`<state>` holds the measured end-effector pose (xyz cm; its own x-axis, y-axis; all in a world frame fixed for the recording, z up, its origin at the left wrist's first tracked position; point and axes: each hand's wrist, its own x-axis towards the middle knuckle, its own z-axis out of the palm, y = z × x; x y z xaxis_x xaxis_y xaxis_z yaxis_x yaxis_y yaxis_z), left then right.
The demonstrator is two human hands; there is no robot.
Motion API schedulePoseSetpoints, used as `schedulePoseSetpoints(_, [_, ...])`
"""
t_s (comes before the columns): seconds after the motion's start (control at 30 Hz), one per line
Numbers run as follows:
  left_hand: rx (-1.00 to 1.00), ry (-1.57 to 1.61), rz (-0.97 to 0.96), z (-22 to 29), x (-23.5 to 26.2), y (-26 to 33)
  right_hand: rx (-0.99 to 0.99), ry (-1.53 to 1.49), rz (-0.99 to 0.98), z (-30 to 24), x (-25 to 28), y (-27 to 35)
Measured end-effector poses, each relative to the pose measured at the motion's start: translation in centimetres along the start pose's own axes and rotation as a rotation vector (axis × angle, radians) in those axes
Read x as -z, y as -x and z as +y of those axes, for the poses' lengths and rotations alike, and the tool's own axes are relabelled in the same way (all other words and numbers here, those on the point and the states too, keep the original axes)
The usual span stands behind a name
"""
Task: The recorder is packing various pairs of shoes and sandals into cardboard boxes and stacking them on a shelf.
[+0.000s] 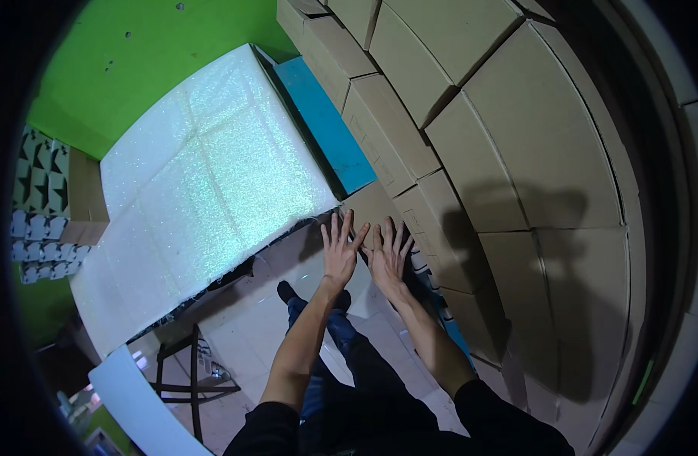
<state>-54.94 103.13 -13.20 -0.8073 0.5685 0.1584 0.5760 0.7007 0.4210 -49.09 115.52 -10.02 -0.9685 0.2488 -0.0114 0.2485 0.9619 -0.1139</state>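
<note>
My left hand (pixel 340 254) is held out with its fingers spread, close to the near right corner of a table covered in white, shimmering glitter cloth (pixel 220 152). Beside it, my right hand (pixel 387 258) also has its fingers apart, next to the stacked cardboard boxes. Both palms face away from me, thumbs almost meeting. Just beyond the fingertips is a brown cardboard surface (pixel 366 204); whether the fingers touch it, I cannot tell. Neither hand shows anything in its grip.
Tall stacks of cardboard boxes (pixel 554 137) line the right side. A blue panel (pixel 318 114) lies between them and the cloth. At lower left stand a pale table (pixel 140 403) and a dark metal frame (pixel 195 380). Star-patterned items (pixel 41 175) are at far left, by a green wall (pixel 159 45).
</note>
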Motion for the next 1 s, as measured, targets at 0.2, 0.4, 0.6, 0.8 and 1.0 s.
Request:
schedulePoseSetpoints(0.2, [-0.013, -0.024, -0.029, -0.3, 2.7, 1.3, -0.008, -0.122, -0.028, -1.1, 2.9, 0.5])
schedulePoseSetpoints(0.4, [0.076, 0.031, -0.066, -0.7, 9.5, 10.4, 0.073, -0.290, -0.035, -2.6, 4.1, 8.1])
schedulePoseSetpoints(0.6, [0.184, -0.112, -0.002, -3.6, 18.7, 15.1, 0.307, -0.363, -0.032, -10.3, 8.6, 8.4])
schedulePoseSetpoints(0.8, [0.337, -0.199, 0.305, -10.6, 28.0, 16.4, 0.513, -0.469, 0.150, -24.5, 13.1, 2.3])
schedulePoseSetpoints(1.0, [0.483, -0.254, 0.439, -21.6, 38.3, 20.4, 0.702, -0.546, 0.230, -40.6, 14.5, -1.6])
